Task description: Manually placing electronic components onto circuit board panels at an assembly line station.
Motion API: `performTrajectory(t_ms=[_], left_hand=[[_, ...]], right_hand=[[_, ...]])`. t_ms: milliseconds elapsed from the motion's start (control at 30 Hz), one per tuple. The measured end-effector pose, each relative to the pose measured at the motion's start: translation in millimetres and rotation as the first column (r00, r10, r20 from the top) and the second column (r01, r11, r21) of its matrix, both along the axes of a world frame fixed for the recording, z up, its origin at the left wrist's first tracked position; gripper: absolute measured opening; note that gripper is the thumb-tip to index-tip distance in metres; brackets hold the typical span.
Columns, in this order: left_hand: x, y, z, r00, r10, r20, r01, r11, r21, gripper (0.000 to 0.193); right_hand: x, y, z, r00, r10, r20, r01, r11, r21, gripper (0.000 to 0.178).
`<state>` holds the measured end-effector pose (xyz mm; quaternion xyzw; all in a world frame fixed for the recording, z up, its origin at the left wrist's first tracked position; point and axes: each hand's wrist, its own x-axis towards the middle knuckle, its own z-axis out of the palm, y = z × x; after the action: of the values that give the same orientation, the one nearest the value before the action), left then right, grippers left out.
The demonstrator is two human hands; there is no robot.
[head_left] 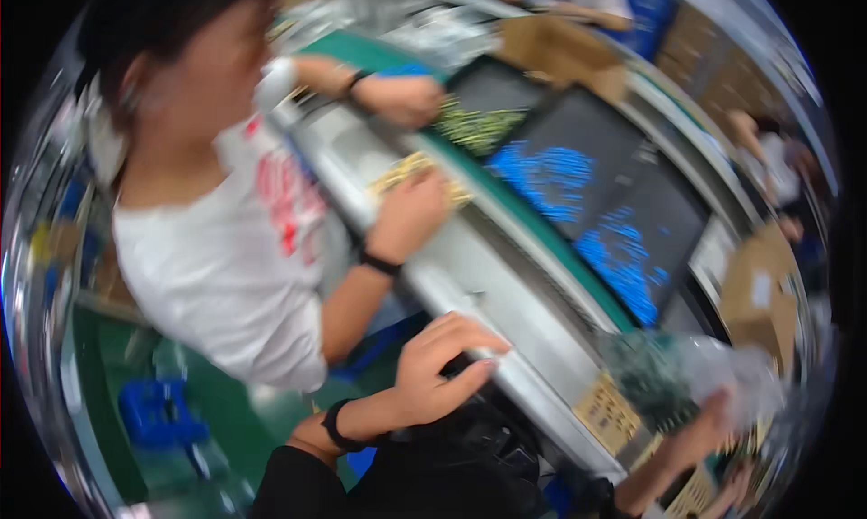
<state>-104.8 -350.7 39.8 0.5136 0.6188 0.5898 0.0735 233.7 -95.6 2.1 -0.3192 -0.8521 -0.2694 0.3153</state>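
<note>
My left hand (447, 365) is open, its fingers stretched out and thumb apart, at the near edge of the pale metal workbench (515, 307). It holds nothing and wears a black wristband. At the lower right my right hand (713, 421), smeared by motion, grips a clear plastic bag (745, 379). Dark green small parts (646, 374) show at the bag's left side; whether they are inside it I cannot tell. Beside them on the bench lies a tan board with rows of holes (608, 413).
At left a co-worker in a white shirt (226, 248) bends over another tan board (420, 177). Black trays (623, 140) hold blue parts (619, 252) and yellow-green parts (474, 126) beyond a green strip. Cardboard boxes (763, 280) stand at right, a blue stool (158, 415) at lower left.
</note>
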Motion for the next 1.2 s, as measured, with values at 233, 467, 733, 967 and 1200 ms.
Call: performTrajectory(t_ms=[233, 467, 733, 967, 1200], left_hand=[[44.9, -206.1, -148.6, 0.426, 0.894, 0.14, -0.69, 0.421, -0.588, 0.014], [161.0, -293.3, -274.6, 0.264, 0.955, -0.136, -0.601, 0.052, -0.797, 0.026], [219.8, -296.1, -300.6, 0.206, 0.978, -0.036, -0.285, 0.025, -0.958, 0.031], [286.4, -270.3, -294.7, 0.38, 0.923, 0.061, -0.326, 0.195, -0.925, 0.017], [330.1, -241.1, -346.2, 0.023, 0.983, 0.184, -0.119, 0.185, -0.976, 0.056]], right_hand=[[-76.4, 54.1, -32.7, 0.77, 0.22, -0.598, -0.597, 0.578, -0.556, 0.055], [-130.6, 26.3, -41.5, 0.762, 0.318, -0.564, -0.645, 0.435, -0.628, 0.051], [-132.2, -9.7, -25.0, 0.752, 0.31, -0.582, -0.657, 0.43, -0.619, 0.047], [-130.1, -44.4, -22.3, 0.745, 0.25, -0.619, -0.657, 0.437, -0.614, 0.043], [-132.9, -58.6, -9.1, 0.72, 0.183, -0.669, -0.668, 0.444, -0.597, 0.04]])
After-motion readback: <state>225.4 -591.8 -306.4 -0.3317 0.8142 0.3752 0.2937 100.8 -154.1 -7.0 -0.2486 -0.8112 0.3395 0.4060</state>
